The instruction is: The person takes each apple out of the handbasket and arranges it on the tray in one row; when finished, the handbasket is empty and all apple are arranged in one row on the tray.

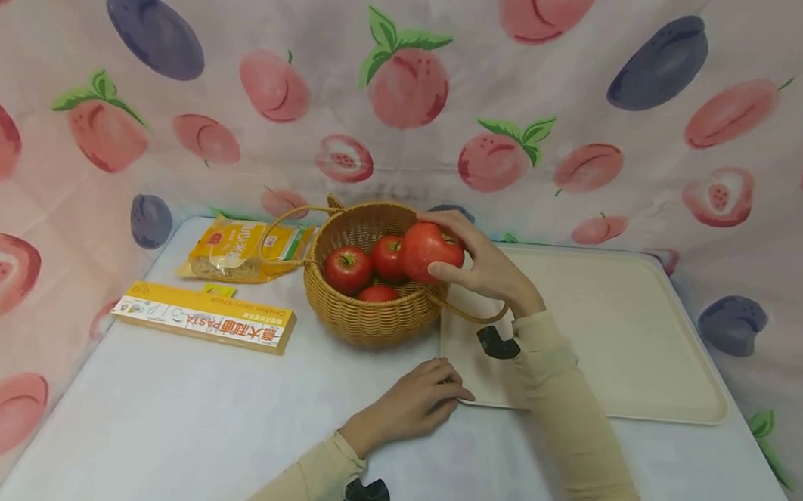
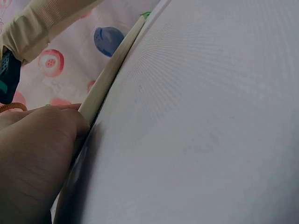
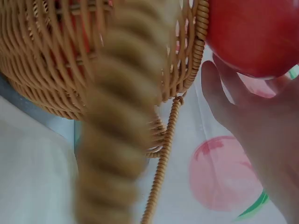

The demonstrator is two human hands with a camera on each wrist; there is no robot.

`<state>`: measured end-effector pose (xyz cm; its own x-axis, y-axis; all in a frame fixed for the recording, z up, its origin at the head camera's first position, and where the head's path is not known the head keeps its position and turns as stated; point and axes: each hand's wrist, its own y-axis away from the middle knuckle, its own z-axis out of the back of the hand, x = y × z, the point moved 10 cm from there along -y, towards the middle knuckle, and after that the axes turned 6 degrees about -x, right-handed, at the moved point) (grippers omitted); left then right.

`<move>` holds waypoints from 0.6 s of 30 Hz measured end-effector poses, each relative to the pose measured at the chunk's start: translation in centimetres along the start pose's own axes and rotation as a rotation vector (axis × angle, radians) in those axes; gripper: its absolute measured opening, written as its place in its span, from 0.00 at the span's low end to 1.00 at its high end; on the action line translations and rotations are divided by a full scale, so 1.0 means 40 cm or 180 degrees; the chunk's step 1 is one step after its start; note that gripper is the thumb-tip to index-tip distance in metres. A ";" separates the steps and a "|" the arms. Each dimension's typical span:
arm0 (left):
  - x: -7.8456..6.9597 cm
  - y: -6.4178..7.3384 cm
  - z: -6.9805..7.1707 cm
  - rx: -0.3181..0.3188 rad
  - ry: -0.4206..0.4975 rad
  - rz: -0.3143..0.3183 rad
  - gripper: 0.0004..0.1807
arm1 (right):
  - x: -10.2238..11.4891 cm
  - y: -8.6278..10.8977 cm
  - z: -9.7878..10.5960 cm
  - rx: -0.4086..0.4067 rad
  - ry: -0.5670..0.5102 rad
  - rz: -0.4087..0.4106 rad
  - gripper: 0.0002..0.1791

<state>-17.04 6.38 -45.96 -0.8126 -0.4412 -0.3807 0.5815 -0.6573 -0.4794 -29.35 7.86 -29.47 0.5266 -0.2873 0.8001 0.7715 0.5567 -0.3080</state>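
My right hand (image 1: 485, 266) holds a red apple (image 1: 430, 253) over the right rim of a wicker basket (image 1: 370, 321), thumb on the near side and fingers over the top. In the right wrist view that apple (image 3: 257, 35) sits just beyond the basket rim. Inside the basket lie several more red apples (image 1: 348, 270). My left hand (image 1: 414, 402) is at the near left corner of a cream tray (image 1: 615, 337). In the left wrist view its thumb and a finger pinch the tray's rim (image 2: 100, 91); the fingertips are partly hidden.
Left of the basket lie a yellow food bag (image 1: 238, 253) and a long pasta box (image 1: 203, 319). The basket's wicker handle (image 1: 469, 313) hangs out over the tray's left edge, below my right hand. A fruit-print cloth (image 1: 407, 152) backs the white table (image 1: 229, 423).
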 end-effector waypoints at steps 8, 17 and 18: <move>0.005 -0.005 0.008 -0.0053 0.0000 0.0014 0.13 | 0.005 0.018 0.008 -0.0400 -0.0422 0.0309 0.34; 0.002 -0.002 0.002 -0.0054 0.0054 0.0038 0.12 | -0.038 0.057 0.024 -0.0810 -0.0753 0.0318 0.34; 0.000 -0.001 0.000 -0.0063 0.0056 0.0028 0.11 | -0.050 0.063 0.027 -0.0868 -0.0787 0.0314 0.34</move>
<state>-17.08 6.41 -45.92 -0.8067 -0.4362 -0.3987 0.5895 -0.6412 -0.4913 -28.85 10.68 -31.29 0.5267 -0.0273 0.8496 0.8057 0.3348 -0.4886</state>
